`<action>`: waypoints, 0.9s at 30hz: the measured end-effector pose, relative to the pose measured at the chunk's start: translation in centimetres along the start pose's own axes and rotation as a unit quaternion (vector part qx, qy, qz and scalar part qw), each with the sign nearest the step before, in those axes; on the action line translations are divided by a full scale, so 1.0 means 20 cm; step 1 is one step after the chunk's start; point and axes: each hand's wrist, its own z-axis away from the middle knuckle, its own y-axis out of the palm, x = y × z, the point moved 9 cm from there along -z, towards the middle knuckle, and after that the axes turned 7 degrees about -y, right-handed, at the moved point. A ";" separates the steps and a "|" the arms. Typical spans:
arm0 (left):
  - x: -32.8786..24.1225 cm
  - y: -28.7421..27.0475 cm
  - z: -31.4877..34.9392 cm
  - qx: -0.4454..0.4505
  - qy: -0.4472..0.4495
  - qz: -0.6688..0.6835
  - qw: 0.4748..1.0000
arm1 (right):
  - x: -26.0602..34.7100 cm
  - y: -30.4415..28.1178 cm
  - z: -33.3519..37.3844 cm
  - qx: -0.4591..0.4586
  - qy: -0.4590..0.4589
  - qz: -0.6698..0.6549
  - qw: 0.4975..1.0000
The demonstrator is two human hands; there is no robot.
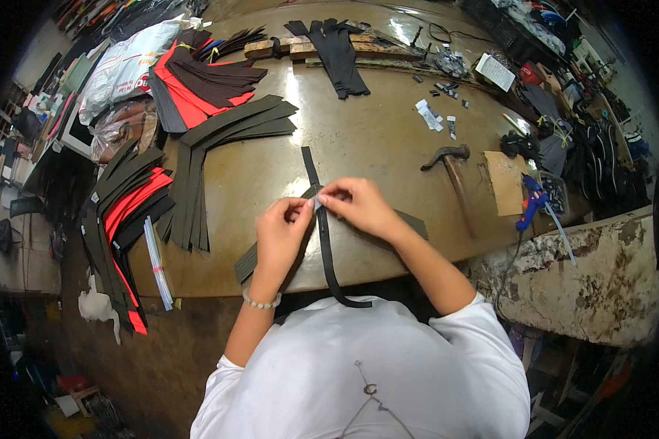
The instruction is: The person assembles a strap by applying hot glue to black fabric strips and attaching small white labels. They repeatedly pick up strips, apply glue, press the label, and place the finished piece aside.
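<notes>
My left hand (280, 228) and my right hand (357, 207) meet over the table near its front edge, fingertips pinched together on a small pale grey label (317, 201). Under the fingers runs a narrow black strap (326, 249). Its far end lies on the table, and its near end curls over the edge against my white shirt. Beneath both hands lies a dark olive, ribbed fabric strip (413, 224), bent in the middle, with one arm out to each side. My fingers hide where label, strap and strip meet.
Fanned piles of olive strips (192, 183) and red and black strips (117, 212) lie at left, beside a bundle of thin sticks (154, 252). At right are a hammer (455, 175), cardboard (504, 183) and a blue glue gun (532, 201). Black strips (335, 62) lie at the back.
</notes>
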 end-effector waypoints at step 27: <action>0.03 0.09 0.02 0.015 0.057 -0.066 0.996 | -0.01 -0.04 0.02 -0.019 -0.024 0.134 0.990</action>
